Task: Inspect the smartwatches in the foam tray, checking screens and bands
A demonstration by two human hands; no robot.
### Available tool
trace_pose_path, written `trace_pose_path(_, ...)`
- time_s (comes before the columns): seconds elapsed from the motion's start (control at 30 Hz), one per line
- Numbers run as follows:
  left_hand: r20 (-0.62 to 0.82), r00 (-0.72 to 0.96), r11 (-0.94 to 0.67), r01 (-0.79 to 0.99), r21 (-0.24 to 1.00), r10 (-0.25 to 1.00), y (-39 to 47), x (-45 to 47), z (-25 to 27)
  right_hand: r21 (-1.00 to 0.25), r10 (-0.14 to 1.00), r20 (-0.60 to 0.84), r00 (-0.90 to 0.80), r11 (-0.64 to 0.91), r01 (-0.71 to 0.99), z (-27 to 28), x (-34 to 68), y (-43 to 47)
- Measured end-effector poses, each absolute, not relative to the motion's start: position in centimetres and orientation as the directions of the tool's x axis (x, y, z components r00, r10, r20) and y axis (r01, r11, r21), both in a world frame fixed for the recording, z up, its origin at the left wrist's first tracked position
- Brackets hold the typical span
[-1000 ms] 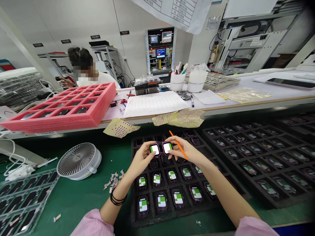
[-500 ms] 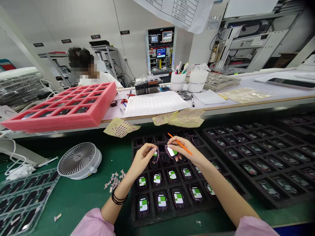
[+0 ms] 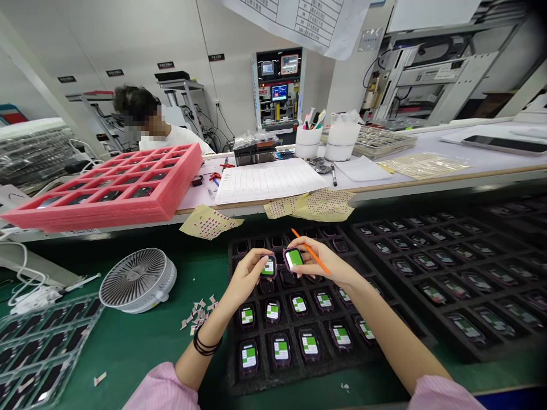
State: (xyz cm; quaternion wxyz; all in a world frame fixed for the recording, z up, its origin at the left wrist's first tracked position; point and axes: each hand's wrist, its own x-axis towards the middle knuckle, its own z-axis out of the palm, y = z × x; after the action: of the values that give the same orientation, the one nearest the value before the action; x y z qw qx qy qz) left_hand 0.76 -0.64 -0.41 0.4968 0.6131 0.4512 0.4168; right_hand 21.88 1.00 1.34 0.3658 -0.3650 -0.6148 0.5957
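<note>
My left hand (image 3: 248,272) grips a smartwatch body (image 3: 269,266) by its edge, its lit green and white screen facing me. Close beside it, my right hand (image 3: 318,259) pinches a second smartwatch body (image 3: 293,259), mostly green on screen. A thin orange stick (image 3: 311,251) also lies between the fingers of that hand, slanting up to the left. Both watches are held over a black foam tray (image 3: 265,333). In its front rows sit several watch bodies with lit screens, such as one (image 3: 310,344); those further back look dark.
A second black tray (image 3: 410,290) of watches stands to the right. On the left are a small grey fan (image 3: 137,280), loose small pieces (image 3: 199,314) and a clear plastic tray (image 3: 47,347). A pink foam tray (image 3: 171,193) and papers (image 3: 269,179) occupy the raised shelf. Another person (image 3: 166,134) sits beyond.
The right-hand watch has tilted, and its screen went from mostly white glare to green. The left-hand watch now faces me more. The person beyond has shifted slightly.
</note>
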Motion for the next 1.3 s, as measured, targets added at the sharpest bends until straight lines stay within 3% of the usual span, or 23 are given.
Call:
trace_pose_path(0.47, 0.083, 0.313, -0.128, 0.125, 0.984, 0.946, -0.83, 0.82, -0.41, -0.999, 0.950, 0.011, -0.311, 0.000, -0.035, 1.19, 21.74, 1.30)
trace_pose_path(0.67, 0.066, 0.274, -0.120, 0.184, 0.976, 0.960, -0.70, 0.65, -0.54, -0.999, 0.951, 0.019, -0.308, 0.006, -0.043, 1.27, 21.72, 1.31)
trace_pose_path(0.93, 0.063, 0.277, -0.107, 0.146, 0.983, 0.959, -0.51, 0.67, -0.50, -0.999, 0.894, 0.026, -0.448, 0.013, -0.033, 1.48, 22.25, 1.06)
trace_pose_path(1.3, 0.078, 0.339, -0.115, 0.090, 0.989, 0.938, -0.51, 0.61, -0.86, -0.999, 0.944, 0.050, -0.327, 0.046, -0.019, 1.04, 22.06, 1.36)
